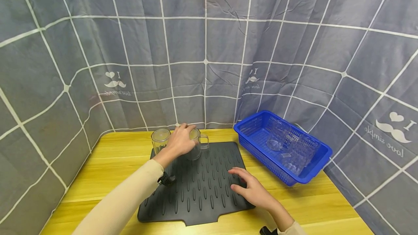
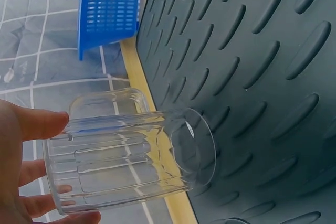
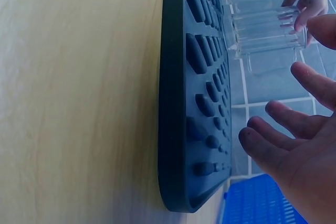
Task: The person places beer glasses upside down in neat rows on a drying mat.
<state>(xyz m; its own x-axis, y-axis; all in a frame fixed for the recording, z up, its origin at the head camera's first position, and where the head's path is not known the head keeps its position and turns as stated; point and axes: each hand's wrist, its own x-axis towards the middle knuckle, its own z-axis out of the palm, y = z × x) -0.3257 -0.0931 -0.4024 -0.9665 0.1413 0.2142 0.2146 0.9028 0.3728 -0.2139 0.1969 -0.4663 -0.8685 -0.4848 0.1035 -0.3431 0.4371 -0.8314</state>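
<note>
My left hand (image 1: 179,141) grips a clear glass mug (image 1: 195,152) by its upper end, thumb on one side and fingers on the other. In the left wrist view the fingertips show through the glass of this ribbed mug (image 2: 126,156), whose far end is at the dark ridged mat (image 2: 262,77). A second clear glass (image 1: 160,139) stands just left of that hand at the mat's back left corner. Over the mat's right edge hovers my right hand (image 1: 254,190), fingers spread and relaxed, holding nothing.
To the right, a blue plastic basket (image 1: 261,157) holds several clear glass items (image 1: 277,142). Mat and basket rest on a yellow wooden table (image 1: 111,166). Grey checked curtains (image 1: 183,46) hang close behind the table and along both sides.
</note>
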